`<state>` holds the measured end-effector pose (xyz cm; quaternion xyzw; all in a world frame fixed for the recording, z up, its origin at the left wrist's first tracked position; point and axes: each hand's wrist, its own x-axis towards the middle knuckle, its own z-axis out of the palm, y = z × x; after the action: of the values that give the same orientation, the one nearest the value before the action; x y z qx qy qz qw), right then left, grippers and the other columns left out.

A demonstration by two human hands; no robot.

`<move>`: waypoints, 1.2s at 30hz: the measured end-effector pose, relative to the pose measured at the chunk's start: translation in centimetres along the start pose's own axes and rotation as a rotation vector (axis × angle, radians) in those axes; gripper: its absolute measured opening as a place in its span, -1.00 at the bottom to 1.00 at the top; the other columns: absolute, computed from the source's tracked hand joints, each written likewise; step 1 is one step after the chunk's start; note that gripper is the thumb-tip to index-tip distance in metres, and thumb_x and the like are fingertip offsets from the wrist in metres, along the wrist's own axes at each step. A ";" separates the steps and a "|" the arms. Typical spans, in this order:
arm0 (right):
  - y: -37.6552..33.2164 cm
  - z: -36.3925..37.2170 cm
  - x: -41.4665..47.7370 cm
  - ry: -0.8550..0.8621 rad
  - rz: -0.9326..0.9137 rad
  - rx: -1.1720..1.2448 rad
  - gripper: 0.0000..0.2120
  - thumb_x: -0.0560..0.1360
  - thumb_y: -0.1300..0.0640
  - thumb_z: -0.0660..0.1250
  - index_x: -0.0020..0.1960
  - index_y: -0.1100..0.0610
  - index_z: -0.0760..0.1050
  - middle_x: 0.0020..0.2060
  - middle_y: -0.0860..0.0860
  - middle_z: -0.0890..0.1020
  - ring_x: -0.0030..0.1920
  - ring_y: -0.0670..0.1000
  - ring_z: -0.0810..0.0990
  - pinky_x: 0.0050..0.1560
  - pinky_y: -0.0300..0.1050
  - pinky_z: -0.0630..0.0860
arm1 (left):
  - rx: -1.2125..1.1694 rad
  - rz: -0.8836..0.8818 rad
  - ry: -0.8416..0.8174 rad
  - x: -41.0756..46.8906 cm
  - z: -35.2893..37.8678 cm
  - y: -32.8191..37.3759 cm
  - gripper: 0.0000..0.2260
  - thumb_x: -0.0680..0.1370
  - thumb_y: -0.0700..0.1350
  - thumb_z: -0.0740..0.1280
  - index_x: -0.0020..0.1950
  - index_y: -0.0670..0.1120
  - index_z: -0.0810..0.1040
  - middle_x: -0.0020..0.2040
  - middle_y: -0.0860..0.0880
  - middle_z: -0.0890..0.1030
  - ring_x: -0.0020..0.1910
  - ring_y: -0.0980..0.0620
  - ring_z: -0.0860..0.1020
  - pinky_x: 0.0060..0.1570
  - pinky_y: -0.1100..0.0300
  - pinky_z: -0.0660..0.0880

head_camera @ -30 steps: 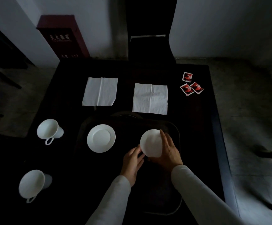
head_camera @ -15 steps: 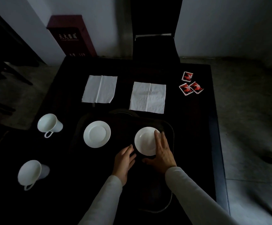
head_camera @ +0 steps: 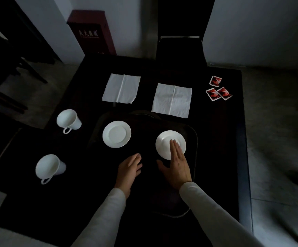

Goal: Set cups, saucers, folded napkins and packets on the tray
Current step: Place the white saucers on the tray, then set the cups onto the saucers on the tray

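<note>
A dark tray [head_camera: 194, 139] lies on the black table with two white saucers on it, one at the left [head_camera: 116, 134] and one at the right [head_camera: 165, 142]. My right hand [head_camera: 177, 164] lies flat and open, its fingertips resting on the right saucer's near half. My left hand [head_camera: 129, 169] hovers open over the tray, holding nothing. Two white cups lie left of the tray, one farther [head_camera: 69, 120] and one nearer [head_camera: 49, 168]. Two white napkins [head_camera: 121, 88] [head_camera: 172, 99] lie unfolded beyond the tray. Three red packets [head_camera: 217, 90] sit at the far right.
A dark chair [head_camera: 179, 47] stands at the table's far side and a dark red cabinet [head_camera: 91, 32] is against the wall. The table's right edge [head_camera: 243, 139] runs close to the tray, with grey floor past it.
The right saucer has been set down flat on the tray. My right hand has flattened out over it and my left hand has drawn back from its rim.
</note>
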<state>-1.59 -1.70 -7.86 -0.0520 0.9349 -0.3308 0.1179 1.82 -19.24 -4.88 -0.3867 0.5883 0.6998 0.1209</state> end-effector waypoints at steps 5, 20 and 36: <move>-5.8 2.9 0.1 -0.014 -0.030 0.079 -0.20 0.57 -0.05 0.40 0.65 0.11 0.06 0.63 0.08 0.19 0.62 0.06 0.20 0.46 -0.06 0.36 | -0.017 0.072 -0.007 0.0 -4.9 1.7 -0.67 0.65 -0.06 0.31 0.40 -0.08 0.51 0.27 -0.05 0.61 0.11 0.05 0.63 0.02 0.18 0.56; -28.2 16.8 -1.6 -0.157 0.030 0.284 -0.46 0.68 0.17 0.20 0.63 0.12 0.16 0.50 0.15 0.45 0.47 0.15 0.45 0.42 -0.06 0.41 | 0.041 0.260 0.199 2.3 -30.4 8.6 -0.78 0.61 -0.10 0.36 0.23 -0.10 0.63 0.13 -0.04 0.70 0.12 -0.02 0.66 0.03 0.11 0.58; -33.2 25.0 -2.8 -0.210 0.503 0.537 -0.59 0.71 -0.07 0.08 0.52 -0.06 0.39 0.36 0.09 0.59 0.40 0.17 0.50 0.40 -0.02 0.38 | 0.033 -0.078 0.118 5.6 -37.0 4.7 -0.78 0.65 0.04 0.23 0.01 0.16 0.69 -0.01 0.02 0.73 -0.06 0.04 0.70 -0.21 0.14 0.58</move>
<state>8.16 -42.10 -5.28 0.1782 0.7813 -0.5175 0.3002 9.92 -56.11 -5.57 -0.4480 0.5901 0.6608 0.1196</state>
